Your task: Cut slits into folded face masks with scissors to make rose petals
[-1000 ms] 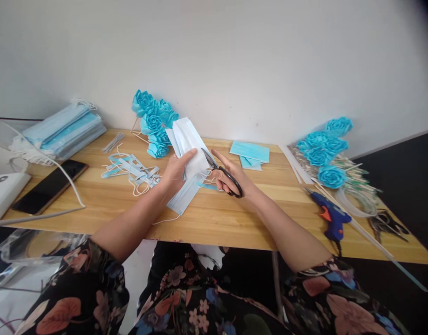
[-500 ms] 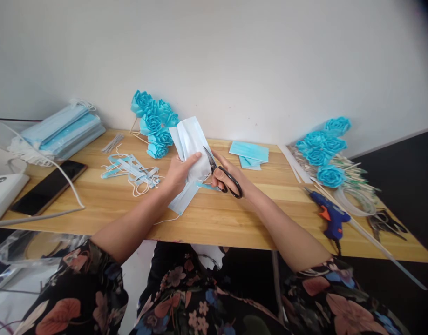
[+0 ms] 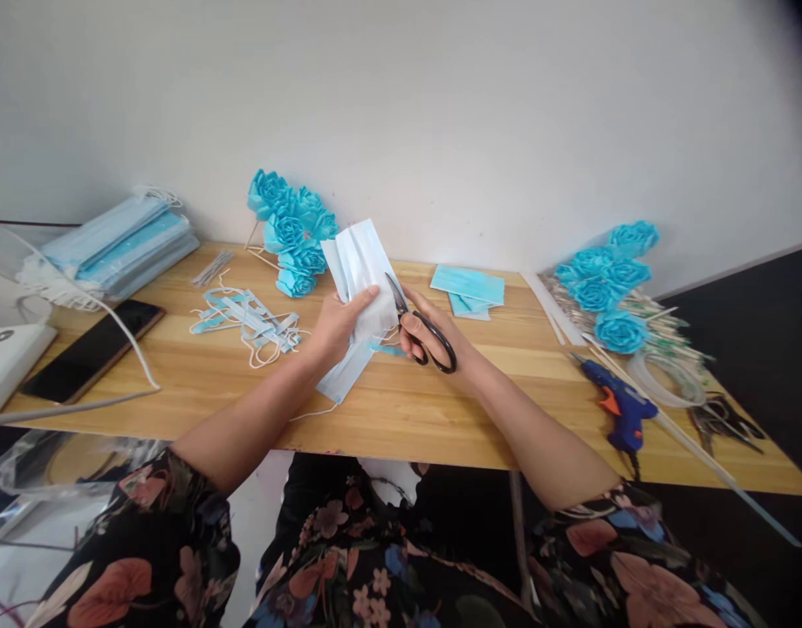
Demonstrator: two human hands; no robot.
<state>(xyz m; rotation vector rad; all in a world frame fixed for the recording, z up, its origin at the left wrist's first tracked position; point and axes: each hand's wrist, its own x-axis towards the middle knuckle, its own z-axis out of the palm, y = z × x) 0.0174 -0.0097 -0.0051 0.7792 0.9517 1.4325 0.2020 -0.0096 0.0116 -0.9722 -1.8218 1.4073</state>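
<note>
In the head view my left hand pinches a pleated face mask, its pale side toward me, thumb on top. My right hand is closed round black-handled scissors, whose blades lie along the right edge of the mask. Another mask piece with a white ear loop lies on the table under my left hand. To the left is a small heap of cut-off mask strips with ear loops. Beyond my right hand lie flat blue mask pieces.
A stack of masks and a phone lie at the left. Blue fabric roses stand at the back, with more roses at the right. A blue glue gun lies near the right front edge of the wooden table.
The mask, both hands and the scissors sit very slightly farther right in the view. Both holds are the same.
</note>
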